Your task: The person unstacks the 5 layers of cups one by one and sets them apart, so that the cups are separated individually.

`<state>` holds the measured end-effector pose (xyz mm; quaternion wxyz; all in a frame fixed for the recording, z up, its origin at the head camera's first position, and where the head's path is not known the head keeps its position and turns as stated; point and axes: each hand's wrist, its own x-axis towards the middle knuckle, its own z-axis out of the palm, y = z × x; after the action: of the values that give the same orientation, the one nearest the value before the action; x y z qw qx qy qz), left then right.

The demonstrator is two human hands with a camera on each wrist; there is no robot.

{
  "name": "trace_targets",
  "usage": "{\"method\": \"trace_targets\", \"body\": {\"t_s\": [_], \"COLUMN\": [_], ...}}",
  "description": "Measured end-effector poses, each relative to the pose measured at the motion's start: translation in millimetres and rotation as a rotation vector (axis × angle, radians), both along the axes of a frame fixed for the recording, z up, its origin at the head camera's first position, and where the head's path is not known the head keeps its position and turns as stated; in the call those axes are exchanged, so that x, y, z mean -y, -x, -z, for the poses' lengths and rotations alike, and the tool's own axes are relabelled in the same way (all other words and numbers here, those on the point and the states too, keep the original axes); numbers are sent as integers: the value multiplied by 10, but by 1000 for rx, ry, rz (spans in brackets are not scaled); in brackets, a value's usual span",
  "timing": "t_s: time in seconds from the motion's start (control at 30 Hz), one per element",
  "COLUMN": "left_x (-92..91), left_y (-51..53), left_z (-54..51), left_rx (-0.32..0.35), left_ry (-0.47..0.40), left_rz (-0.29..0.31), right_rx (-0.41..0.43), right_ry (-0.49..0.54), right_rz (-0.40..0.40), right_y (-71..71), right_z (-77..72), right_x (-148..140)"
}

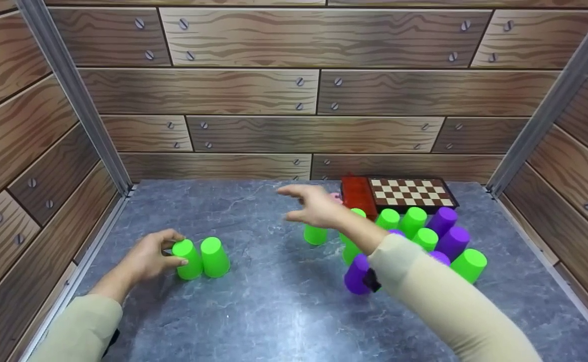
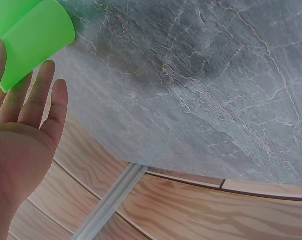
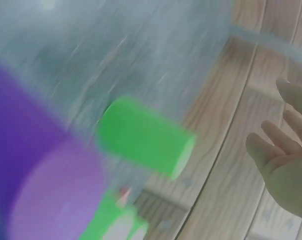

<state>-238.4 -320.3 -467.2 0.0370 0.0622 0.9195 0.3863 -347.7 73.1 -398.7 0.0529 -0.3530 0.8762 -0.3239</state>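
Observation:
At the left of the head view, my left hand [image 1: 148, 256] holds an upside-down green cup [image 1: 188, 266] between thumb and fingers. A second green cup [image 1: 215, 257] stands right beside it. In the left wrist view, the thumb lies along the near side of the held cup [image 2: 38, 40]. My right hand [image 1: 314, 207] is in the air over the middle of the table with fingers spread and nothing in it. Beneath it stands a lone green cup [image 1: 315, 236], also visible as a green cup [image 3: 143, 136] in the blurred right wrist view.
Several upturned green and purple cups crowd the right side, among them a purple cup [image 1: 453, 242] and a green cup [image 1: 469, 265]; my right forearm hides some. Behind them lie a checkered board [image 1: 410, 192] and a red-brown box [image 1: 358, 193]. Wood-patterned walls [image 1: 254, 90] enclose the grey table [image 1: 274, 311].

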Motion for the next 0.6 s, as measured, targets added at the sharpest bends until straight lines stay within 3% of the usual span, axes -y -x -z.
{"method": "trace_targets", "body": {"t_s": [0.2, 0.43, 0.6], "left_x": [-6, -11, -15], "left_y": [-1, -2, 13], "left_z": [6, 10, -1], "left_rx": [1, 27, 27], "left_ry": [9, 26, 21], "left_rz": [1, -29, -30], "right_rx": [7, 70, 87], "right_ry": [10, 21, 17], "right_rz": [-67, -82, -66], "right_y": [-204, -370, -453], "right_z": [29, 220, 377], "right_x": [471, 980, 1195]}}
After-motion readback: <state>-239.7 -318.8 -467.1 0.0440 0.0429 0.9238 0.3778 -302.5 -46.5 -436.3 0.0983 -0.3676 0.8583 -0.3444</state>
